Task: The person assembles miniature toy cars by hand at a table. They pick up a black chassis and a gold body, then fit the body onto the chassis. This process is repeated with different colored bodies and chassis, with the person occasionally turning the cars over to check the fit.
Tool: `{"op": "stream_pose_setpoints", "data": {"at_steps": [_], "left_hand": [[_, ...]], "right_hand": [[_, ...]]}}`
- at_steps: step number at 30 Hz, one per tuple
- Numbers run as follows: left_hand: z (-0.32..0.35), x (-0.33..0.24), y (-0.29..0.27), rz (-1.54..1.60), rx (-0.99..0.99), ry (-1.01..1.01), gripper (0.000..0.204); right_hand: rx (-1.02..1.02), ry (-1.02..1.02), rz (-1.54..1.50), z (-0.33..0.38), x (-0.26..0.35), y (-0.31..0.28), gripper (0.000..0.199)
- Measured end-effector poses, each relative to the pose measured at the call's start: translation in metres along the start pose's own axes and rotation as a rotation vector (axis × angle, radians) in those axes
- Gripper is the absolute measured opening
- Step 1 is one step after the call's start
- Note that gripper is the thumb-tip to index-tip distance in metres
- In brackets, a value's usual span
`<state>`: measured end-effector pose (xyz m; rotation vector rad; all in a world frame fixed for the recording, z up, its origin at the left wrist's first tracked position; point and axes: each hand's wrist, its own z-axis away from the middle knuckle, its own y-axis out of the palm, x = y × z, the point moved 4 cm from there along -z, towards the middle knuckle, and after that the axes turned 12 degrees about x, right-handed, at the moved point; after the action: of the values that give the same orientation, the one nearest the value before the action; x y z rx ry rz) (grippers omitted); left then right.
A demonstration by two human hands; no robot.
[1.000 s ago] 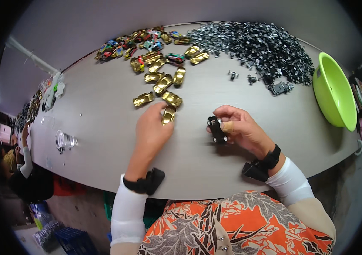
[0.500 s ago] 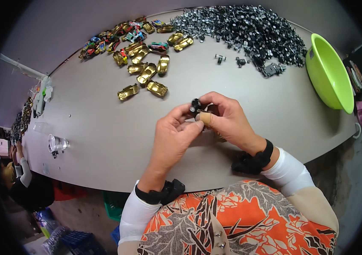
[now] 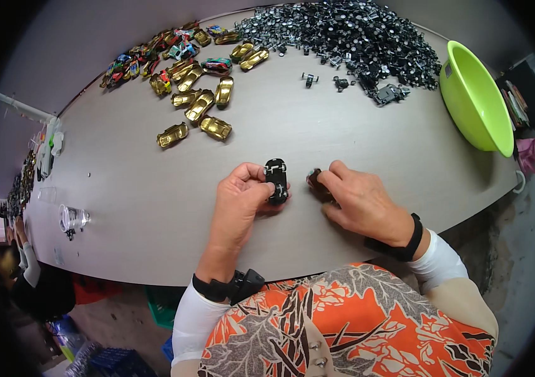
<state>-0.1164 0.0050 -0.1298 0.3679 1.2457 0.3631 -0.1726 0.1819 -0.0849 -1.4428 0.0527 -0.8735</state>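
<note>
My left hand is closed on a toy car, holding it just above the table with its black underside and wheels facing up. My thumb presses along one side of the base. To the right, apart from that car, my right hand has its fingers bent around a small dark object with a touch of red. Blur and the fingers hide what it is. Beyond my hands several gold toy cars lie loosely grouped, the nearest being a gold car.
A big heap of small black and silver wheel parts covers the far table, with a grey car base at its near edge. A green basin stands right. Colourful toy cars lie far left, a clear cup nearer. Another person sits left.
My hands, together half a second ago, are now apart. The left holds the car underside up; the right has moved right and down with a small object. The view has shifted slightly.
</note>
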Motion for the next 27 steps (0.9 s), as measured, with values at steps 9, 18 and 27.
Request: {"op": "stream_pose_setpoints", "data": {"at_steps": [9,18,27], "left_hand": [[0.006,-0.003,0.022,-0.376,0.046,0.191,0.016],[0.003,-0.004,0.031,0.151,0.128,0.039,0.023],[-0.002,0.003,0.03,-0.034,0.006,0.2,0.019]], "right_hand": [[0.144,-0.22,-0.121,-0.015,0.008,-0.024,0.035],[-0.295,-0.197,-1.254,-0.019,-0.013,-0.004,0.037],[-0.391,-0.176,-1.096,-0.025,0.001,0.007,0.011]]}}
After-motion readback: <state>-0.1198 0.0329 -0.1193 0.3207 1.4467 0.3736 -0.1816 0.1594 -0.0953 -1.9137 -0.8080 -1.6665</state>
